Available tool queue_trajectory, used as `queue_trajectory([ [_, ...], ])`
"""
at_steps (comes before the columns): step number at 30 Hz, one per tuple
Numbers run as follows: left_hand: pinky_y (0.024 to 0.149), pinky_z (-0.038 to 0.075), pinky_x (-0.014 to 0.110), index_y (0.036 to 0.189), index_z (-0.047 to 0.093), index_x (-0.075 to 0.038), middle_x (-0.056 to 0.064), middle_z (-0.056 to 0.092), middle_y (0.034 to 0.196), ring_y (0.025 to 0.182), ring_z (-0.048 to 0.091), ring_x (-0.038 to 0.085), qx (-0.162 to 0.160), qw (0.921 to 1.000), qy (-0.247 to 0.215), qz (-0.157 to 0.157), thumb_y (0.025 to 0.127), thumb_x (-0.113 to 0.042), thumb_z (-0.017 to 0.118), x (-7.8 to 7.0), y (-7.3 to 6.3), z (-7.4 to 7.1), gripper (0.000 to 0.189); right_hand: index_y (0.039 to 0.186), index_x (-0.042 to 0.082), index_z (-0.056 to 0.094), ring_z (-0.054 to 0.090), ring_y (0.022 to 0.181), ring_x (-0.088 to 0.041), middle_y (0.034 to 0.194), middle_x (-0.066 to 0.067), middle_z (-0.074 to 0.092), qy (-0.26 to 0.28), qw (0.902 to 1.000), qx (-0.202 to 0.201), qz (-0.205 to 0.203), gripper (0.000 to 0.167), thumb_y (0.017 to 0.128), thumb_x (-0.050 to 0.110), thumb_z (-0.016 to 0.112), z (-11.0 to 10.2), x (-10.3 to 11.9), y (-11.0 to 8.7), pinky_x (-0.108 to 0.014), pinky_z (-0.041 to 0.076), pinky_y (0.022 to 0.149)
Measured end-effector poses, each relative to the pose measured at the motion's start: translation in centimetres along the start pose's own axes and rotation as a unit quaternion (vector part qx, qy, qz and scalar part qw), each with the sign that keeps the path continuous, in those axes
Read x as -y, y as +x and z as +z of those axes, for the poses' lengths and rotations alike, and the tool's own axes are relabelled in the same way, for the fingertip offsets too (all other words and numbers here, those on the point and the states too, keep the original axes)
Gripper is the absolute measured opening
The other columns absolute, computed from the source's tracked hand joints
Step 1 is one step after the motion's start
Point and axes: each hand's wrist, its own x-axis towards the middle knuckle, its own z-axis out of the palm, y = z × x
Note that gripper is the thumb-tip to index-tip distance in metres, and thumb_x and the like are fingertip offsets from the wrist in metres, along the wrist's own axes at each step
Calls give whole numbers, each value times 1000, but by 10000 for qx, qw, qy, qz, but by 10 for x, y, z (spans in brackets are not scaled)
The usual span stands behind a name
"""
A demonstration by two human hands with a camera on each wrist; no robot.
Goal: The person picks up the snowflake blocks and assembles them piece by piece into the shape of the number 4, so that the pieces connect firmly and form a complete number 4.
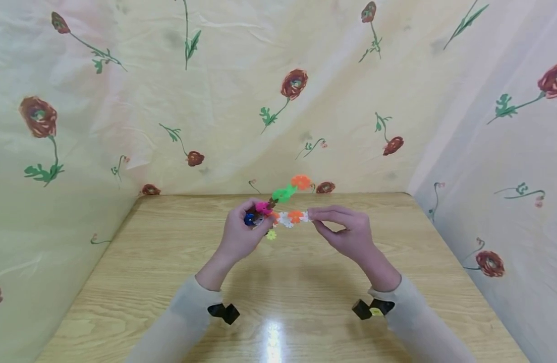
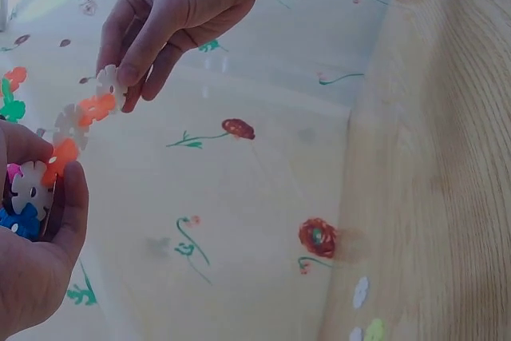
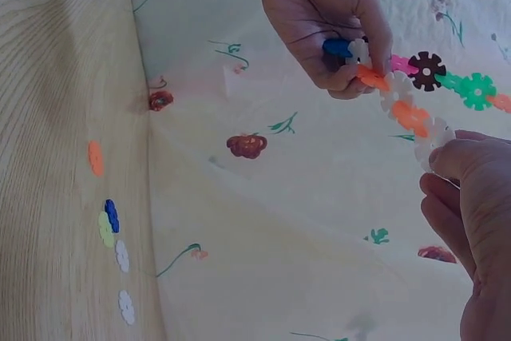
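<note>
Both hands are raised above the table with interlocking snowflake discs joined into a chain between them. My left hand (image 1: 242, 229) grips the chain, its fingers and thumb around the part with a blue disc (image 2: 22, 221) and a white one. From that hand one strand runs up and away through pink, dark brown (image 3: 427, 71), green (image 3: 477, 91) and orange (image 1: 301, 182) discs. A second strand, alternating orange (image 3: 411, 117) and white, reaches across to my right hand (image 1: 344, 227). There the thumb and fingertips pinch the white end disc (image 2: 111, 85), partly covering it.
Loose discs lie on the wooden table (image 1: 169, 262): an orange one (image 3: 95, 158), a blue one (image 3: 112, 216) touching a yellow one (image 3: 105, 230), and two white ones (image 3: 122, 255). A flower-printed cloth (image 1: 233, 101) hangs behind the table and along its sides.
</note>
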Motion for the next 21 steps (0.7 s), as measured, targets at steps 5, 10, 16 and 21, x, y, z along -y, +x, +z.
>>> queue_trajectory([
  [5, 78, 62, 20, 106, 68, 5, 25, 71, 103, 82, 70, 5, -117, 9998, 42, 127, 94, 1, 75, -2, 2, -3, 15, 103, 6, 84, 80, 84, -26, 96, -10, 83, -293, 9976, 11, 619, 34, 74, -12, 84, 2, -6, -4, -11, 57, 90],
  [10, 78, 60, 20, 106, 69, 4, 24, 71, 103, 83, 68, 6, -139, 9996, 163, 179, 94, 0, 77, -3, 2, -5, 15, 105, 4, 83, 81, 88, -27, 99, -11, 83, -163, 9851, 470, 1644, 27, 82, -9, 84, 13, -20, -21, -15, 61, 86],
  [16, 79, 60, 21, 104, 69, 2, 21, 71, 102, 85, 67, 8, -110, 9993, 303, 203, 94, -1, 77, -3, 2, -6, 14, 108, 3, 80, 81, 94, -29, 104, -12, 82, 125, 9709, 1226, 2052, 22, 87, -5, 82, 36, -32, -36, -35, 67, 82],
  [21, 80, 61, 22, 105, 69, 3, 21, 71, 103, 86, 68, 8, -99, 9992, 325, 201, 94, -2, 78, -3, 1, -6, 14, 113, 3, 80, 79, 103, -30, 111, -12, 81, 183, 9579, 1965, 2083, 24, 90, -1, 80, 60, -33, -41, -37, 67, 84],
])
